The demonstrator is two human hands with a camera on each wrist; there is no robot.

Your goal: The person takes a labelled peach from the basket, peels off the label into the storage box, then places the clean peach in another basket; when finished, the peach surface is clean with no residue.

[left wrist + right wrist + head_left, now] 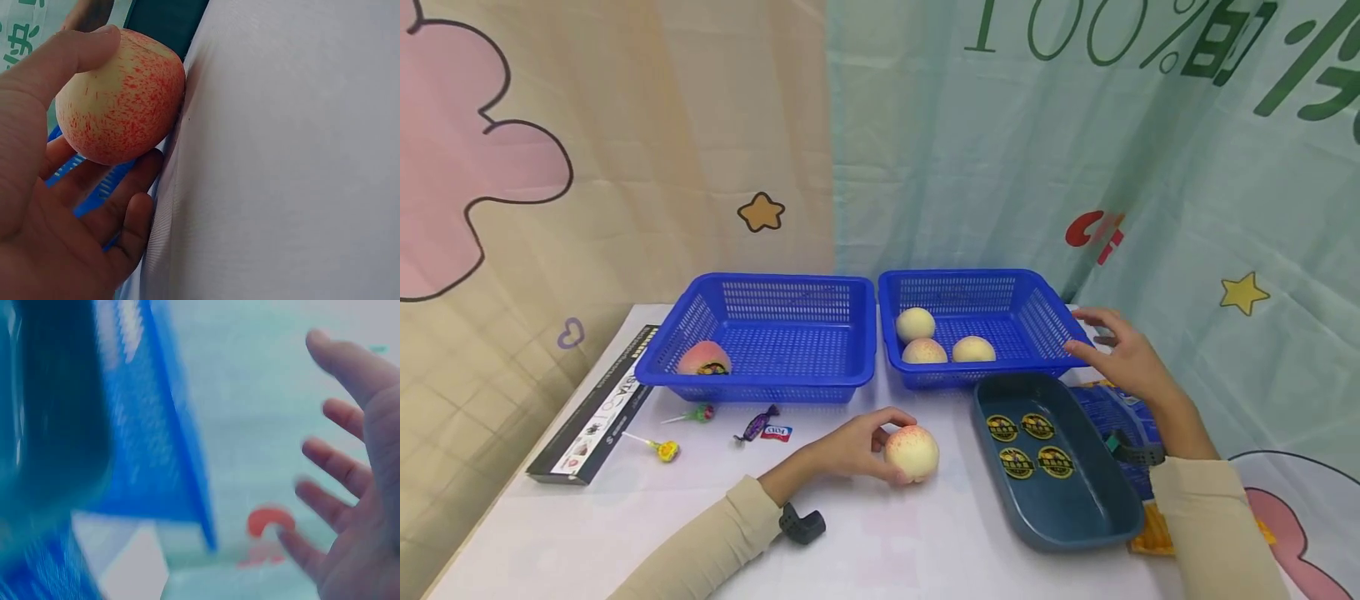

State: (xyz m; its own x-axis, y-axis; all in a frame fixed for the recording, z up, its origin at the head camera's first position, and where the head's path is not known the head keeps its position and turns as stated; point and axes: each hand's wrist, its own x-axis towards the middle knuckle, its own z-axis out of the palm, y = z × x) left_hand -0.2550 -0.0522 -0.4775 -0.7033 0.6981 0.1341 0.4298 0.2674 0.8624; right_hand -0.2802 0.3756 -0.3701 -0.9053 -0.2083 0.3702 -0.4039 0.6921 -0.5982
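Observation:
My left hand [857,446] holds a pale peach [912,454] speckled with red, just above or on the white table in front of the baskets. In the left wrist view the thumb lies on one side of the peach [128,100] and the fingers curl under the other. My right hand [1123,354], fingers spread and loosely bent, is by the right rim of the right blue basket [985,367]; whether it touches the rim I cannot tell. In the right wrist view nothing lies in that hand [350,469]. Pale peaches [916,325] lie in the right basket.
In the left blue basket [775,392] lies a pink peach [703,357] with a black sticker. A dark tray [1075,517] bears several round stickers [1056,461]. Lollipops [667,451], a purple candy [757,423], a long box [595,408] and a blue packet [1120,408] lie around.

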